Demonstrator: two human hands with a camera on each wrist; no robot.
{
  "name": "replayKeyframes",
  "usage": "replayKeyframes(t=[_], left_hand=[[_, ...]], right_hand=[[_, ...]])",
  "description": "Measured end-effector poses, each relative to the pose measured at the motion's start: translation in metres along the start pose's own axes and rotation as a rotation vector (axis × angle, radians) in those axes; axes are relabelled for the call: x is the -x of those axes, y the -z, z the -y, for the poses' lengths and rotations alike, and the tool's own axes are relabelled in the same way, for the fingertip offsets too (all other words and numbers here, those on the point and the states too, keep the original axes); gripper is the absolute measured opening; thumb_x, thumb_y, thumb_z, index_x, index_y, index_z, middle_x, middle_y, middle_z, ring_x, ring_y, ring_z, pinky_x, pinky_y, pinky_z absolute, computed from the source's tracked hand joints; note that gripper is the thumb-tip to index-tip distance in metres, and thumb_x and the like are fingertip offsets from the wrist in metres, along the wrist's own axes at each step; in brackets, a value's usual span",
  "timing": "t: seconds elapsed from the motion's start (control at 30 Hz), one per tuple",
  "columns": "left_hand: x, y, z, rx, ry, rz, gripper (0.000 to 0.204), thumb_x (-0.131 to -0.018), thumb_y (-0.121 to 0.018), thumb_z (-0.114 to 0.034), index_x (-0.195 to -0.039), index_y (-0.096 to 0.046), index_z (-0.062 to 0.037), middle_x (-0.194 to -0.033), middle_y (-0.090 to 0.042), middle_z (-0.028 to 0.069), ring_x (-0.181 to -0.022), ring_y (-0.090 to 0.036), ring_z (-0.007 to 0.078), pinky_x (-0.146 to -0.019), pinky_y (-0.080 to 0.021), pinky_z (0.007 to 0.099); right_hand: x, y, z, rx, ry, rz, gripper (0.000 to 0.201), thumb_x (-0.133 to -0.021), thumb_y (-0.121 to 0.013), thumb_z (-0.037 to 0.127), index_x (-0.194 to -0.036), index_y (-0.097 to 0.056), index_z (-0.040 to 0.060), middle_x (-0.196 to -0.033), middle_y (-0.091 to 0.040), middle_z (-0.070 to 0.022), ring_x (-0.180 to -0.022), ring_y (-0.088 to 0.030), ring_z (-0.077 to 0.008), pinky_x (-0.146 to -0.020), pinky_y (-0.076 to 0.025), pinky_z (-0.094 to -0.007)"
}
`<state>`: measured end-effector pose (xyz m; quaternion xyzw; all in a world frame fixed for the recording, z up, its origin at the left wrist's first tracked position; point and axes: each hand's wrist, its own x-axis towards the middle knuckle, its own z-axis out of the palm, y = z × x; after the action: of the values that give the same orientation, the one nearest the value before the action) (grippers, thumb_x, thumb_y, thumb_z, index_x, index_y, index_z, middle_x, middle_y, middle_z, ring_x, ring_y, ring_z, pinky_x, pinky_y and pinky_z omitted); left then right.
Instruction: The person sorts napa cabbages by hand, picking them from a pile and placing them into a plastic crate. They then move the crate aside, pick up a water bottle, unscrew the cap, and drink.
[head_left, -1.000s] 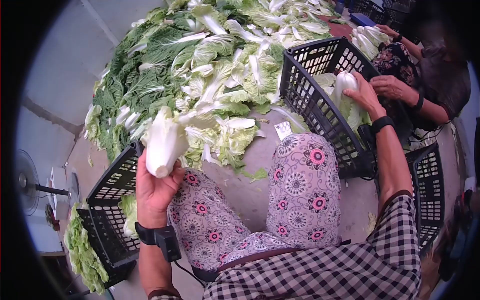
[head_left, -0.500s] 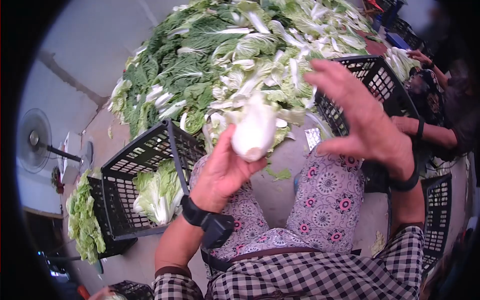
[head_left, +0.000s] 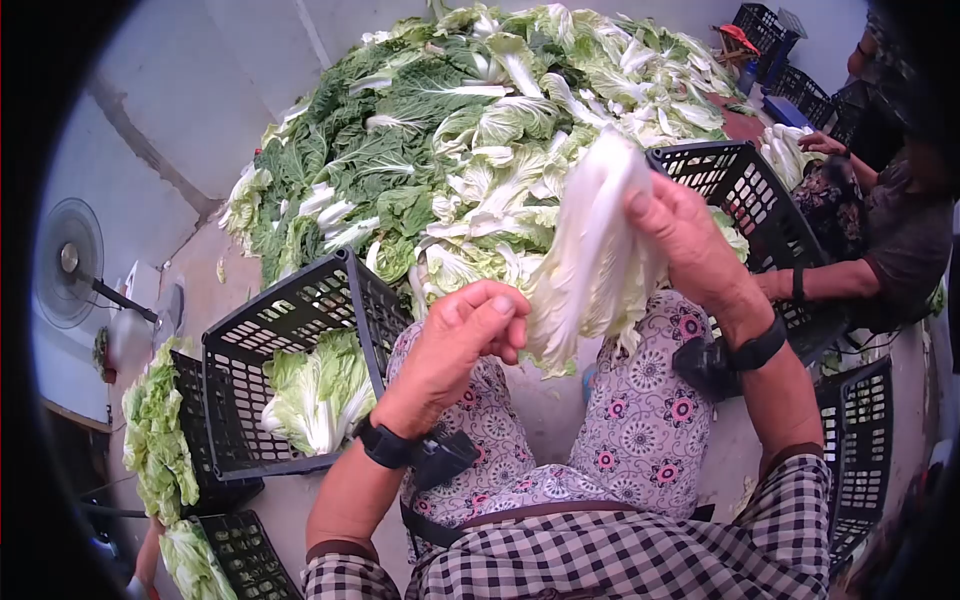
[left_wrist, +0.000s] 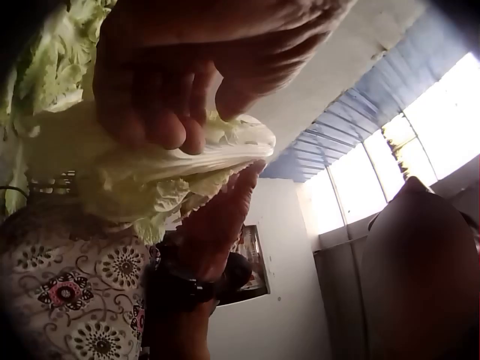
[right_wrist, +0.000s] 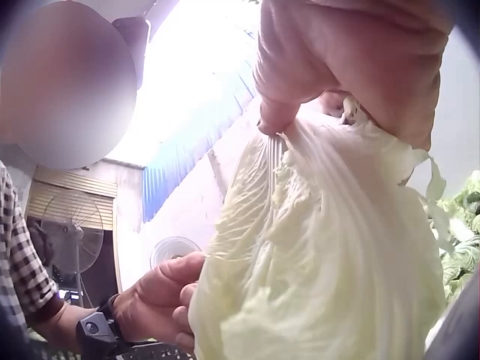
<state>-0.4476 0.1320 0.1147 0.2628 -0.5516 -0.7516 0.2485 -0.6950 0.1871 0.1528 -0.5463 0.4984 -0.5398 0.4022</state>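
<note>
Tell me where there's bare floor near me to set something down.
Bare floor shows between the trouser legs, and another patch between the fan, the leaf pile and the left-hand crate. It's crowded ahead, where the pile nears both that crate and the right-hand one, and left, where leafy greens crowd in.

Produce-packing area, bare and workaday
Cabbage leaves (head_left: 440,130) lie heaped on the floor (head_left: 215,270) by plain walls (head_left: 240,70), among black crates (head_left: 285,370) and a fan (head_left: 68,262); blue sheeting (left_wrist: 337,124) hangs above.
</note>
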Motion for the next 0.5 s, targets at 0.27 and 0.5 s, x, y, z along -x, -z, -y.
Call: replayKeyframes(t=[0.27,0.5], left_hand=[[0.05,0.125,-0.022,0.135,-0.262,-0.327,0.028,-0.091,-0.055,-0.027,-0.105,-0.052,-0.0043,-0.082,-0.058,0.0042,-0.071,-0.057,0.0134,-0.065,-0.05,0.0304],[0.125,0.218,-0.011,0.001,-0.22,-0.801,0.023,-0.089,-0.056,-0.022,-0.104,-0.057,-0.0046,-0.08,-0.062,0.0025,-0.066,-0.06,0.0114,-0.061,-0.053,0.0272]], right_hand=[[0.031,0.204,-0.038,-0.059,0.077,-0.494,0.044,-0.095,-0.047,0.027,-0.127,-0.045,-0.0017,-0.128,-0.048,-0.008,-0.117,-0.045,-0.0155,-0.102,-0.032,-0.0291],[0.082,0.34,-0.089,0.909,-0.062,-0.736,0.049,-0.093,-0.05,0.03,-0.13,-0.043,-0.002,-0.13,-0.047,-0.0105,-0.119,-0.044,-0.0174,-0.101,-0.031,-0.0285]])
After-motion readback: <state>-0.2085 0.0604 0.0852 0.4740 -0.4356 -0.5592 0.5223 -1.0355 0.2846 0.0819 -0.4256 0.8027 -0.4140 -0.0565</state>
